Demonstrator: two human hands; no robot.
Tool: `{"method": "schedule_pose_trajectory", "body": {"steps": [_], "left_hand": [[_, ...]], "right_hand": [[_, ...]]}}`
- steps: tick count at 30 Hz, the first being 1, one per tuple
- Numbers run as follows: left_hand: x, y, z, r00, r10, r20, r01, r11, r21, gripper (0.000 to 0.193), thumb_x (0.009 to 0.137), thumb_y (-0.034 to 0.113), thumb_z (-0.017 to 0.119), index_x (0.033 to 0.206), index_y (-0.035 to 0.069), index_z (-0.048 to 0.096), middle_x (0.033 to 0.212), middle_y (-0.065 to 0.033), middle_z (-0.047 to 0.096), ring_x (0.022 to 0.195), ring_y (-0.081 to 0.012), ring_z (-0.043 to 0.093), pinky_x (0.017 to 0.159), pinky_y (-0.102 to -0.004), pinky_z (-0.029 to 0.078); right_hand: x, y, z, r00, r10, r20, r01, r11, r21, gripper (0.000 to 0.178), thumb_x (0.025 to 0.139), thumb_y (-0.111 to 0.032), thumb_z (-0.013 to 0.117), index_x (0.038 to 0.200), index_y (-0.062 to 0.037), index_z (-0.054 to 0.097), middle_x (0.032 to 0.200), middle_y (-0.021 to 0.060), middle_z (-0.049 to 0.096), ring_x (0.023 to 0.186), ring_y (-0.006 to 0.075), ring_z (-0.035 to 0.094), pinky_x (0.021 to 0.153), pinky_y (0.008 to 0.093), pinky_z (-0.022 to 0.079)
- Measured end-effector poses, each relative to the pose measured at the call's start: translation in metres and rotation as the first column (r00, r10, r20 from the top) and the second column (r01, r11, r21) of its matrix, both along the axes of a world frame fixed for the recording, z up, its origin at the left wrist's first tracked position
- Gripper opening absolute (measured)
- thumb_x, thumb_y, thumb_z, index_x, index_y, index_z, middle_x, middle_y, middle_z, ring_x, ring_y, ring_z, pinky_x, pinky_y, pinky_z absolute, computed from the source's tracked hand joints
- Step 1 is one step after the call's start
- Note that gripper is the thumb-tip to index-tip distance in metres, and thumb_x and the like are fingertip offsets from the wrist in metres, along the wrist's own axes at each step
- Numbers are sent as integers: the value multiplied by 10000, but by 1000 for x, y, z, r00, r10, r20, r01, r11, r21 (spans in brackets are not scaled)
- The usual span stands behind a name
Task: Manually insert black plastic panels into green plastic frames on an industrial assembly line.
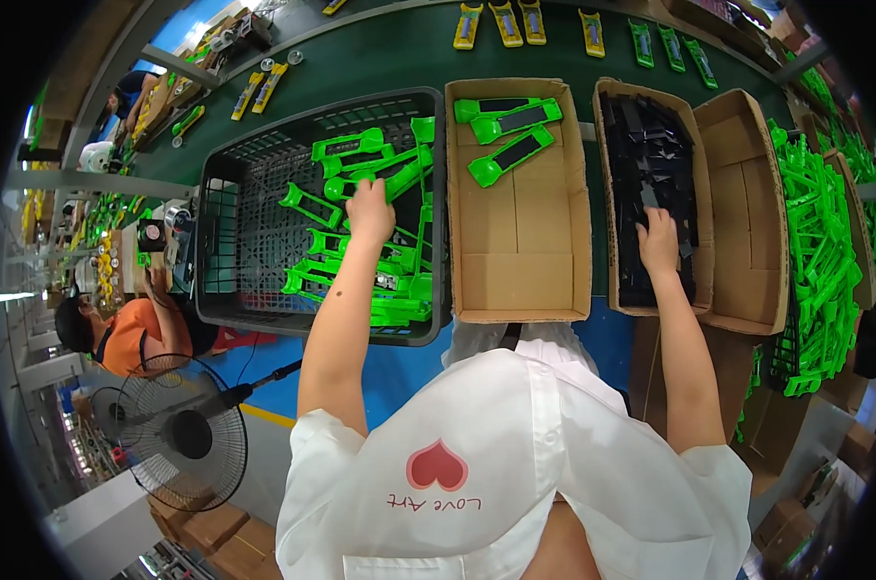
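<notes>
Head: box (515, 227) between crate (440, 222) and right fingers (658, 217)

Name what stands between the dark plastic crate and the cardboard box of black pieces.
In the head view, an open cardboard box stands between them, with three green pieces lying toward its far end.

The left grip (370, 210) hides part of the green frame (411, 175) beneath, so its fingertip contact is unclear.

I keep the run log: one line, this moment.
left hand: at green frame, grey crate | right hand: at dark panels, cardboard box
</notes>
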State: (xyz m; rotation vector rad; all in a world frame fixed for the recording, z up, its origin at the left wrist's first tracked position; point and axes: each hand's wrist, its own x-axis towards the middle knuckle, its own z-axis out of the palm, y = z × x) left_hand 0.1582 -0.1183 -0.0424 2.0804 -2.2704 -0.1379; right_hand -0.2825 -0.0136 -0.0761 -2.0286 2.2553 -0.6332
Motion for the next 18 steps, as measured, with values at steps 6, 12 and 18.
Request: {"method": "schedule_pose_trajectory", "body": {"steps": [6, 12, 18], "left_hand": [[5, 38, 31, 736, 196, -648, 189, 859, 475, 108, 718, 76, 598, 783, -8, 578, 707, -80, 606, 626, -140, 570, 585, -259, 445], [32, 4, -7, 976, -33, -216, 15, 996, -86, 735, 597, 130, 686, 1230, 88, 315, 1201, -172, 369, 1073, -351, 370, 893, -383, 352], [38, -34, -11, 999, -23, -49, 21, 999, -36, 463, 597, 118, 640, 1034, 120, 488, 1082, -91, 487, 960, -323, 467, 715, -392, 466]], "right_hand": [[-13, 46, 0, 997, 40, 72, -53, 981, 188, 150, 685, 6, 494, 833, -20, 501, 836, 157, 521, 797, 345, 501, 691, 409, 408], [21, 45, 19, 983, -26, -184, 86, 942, 324, 194, 683, 8, 491, 869, 5, 436, 870, 184, 486, 851, 358, 459, 731, 409, 407], [38, 40, 10, 940, -122, -319, 234, 910, 341, 190, 700, -10, 475, 873, 8, 399, 912, 180, 458, 882, 350, 443, 746, 391, 419]]}}
